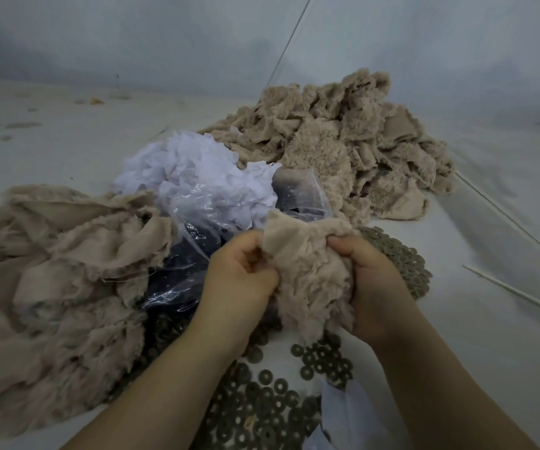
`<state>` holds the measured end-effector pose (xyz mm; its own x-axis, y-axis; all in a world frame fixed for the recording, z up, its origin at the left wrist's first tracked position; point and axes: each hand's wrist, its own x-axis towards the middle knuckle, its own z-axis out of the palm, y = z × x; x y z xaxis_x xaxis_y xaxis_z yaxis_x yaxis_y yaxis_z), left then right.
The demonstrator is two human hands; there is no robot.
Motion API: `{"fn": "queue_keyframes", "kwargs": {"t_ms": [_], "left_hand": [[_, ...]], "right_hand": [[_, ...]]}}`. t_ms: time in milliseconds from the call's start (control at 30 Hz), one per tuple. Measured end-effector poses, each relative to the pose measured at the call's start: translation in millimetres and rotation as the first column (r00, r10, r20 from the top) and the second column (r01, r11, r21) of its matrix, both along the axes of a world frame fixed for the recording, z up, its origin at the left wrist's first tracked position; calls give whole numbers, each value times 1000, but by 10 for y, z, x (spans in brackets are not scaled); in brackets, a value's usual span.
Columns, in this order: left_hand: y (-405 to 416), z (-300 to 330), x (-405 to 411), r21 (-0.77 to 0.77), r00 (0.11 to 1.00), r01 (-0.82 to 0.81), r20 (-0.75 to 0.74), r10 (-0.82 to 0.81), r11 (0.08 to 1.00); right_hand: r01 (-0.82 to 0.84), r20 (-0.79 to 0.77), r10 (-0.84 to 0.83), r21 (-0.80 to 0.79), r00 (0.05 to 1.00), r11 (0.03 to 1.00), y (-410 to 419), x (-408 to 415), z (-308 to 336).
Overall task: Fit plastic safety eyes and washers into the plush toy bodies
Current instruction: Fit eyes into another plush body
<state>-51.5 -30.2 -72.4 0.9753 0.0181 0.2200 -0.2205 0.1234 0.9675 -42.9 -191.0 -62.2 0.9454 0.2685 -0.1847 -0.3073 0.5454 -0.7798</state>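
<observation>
Beige fluffy plush body (311, 280) in my grip; round olive-grey ring washers (272, 404); white fabric scraps (197, 170); clear plastic bag (184, 228), dark contents.

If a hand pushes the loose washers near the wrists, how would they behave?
The washers lie flat and thin, so they would likely slide and scatter rather than roll. Separate pieces probably shift singly, not together. Small and ring-shaped, they look light.

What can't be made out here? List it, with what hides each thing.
Head view only:
- Safety eye: none can be made out; the fingers of the left hand curl over the spot they pinch on the plush piece.
- Right hand: fingertips buried in the fur.
- Clear plastic bag: dark contents too blurred and glare-streaked to identify.
- Washers: pile cut off by the bottom edge and covered by both forearms.
</observation>
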Motion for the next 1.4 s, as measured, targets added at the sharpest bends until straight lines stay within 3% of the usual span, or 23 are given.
{"fn": "queue_keyframes", "kwargs": {"t_ms": [100,167,233,300,467,500,567,667,767,833,933,1067,1167,1267,1400], "left_hand": [[-3,29,-67,132,986,-112,141,93,985],[12,73,-83,-5,994,-58,95,59,998],[3,82,-72,-168,994,94,-31,-101,981],[-18,59,-61,-161,985,147,-67,-160,976],[-7,66,-47,-289,970,129,-162,-181,949],[1,48,-35,-239,978,77,-169,-120,968],[14,63,-48,46,998,-42,-54,44,998],[20,106,-87,414,957,-49,279,-76,909],[35,69,-44,559,900,-164,422,-109,813],[44,63,-41,580,891,-176,438,-122,796],[38,58,-42,478,908,-184,417,-37,859],[26,81,-43,279,905,-322,371,208,905],[46,94,-36,243,903,-379,308,300,893],[47,114,-56,247,900,-398,290,324,884],[33,128,-71,319,957,-246,229,177,915]], "right_hand": [[15,54,-7,-141,999,990,5,-12,23],[55,181,-10,-250,983,967,15,-27,20],[85,290,8,-309,957,947,39,-54,8],[89,344,33,-335,938,938,69,-61,-7],[87,152,-55,-220,987,972,-8,27,-29],[98,108,-78,-198,991,975,-44,42,-27],[94,27,-91,-205,996,974,-92,56,-19],[-9,-38,1,-209,999,978,-68,44,-6],[-58,-103,43,-148,994,987,-57,55,-10],[-94,-173,80,-74,982,993,-60,52,26],[-76,-212,79,25,974,997,-111,58,52],[-124,-70,131,85,989,989,-100,22,44],[-250,65,247,61,967,966,-86,-60,37],[-227,151,242,-114,958,967,-45,-61,8],[-37,-54,33,-93,998,995,-16,46,-28]]}}
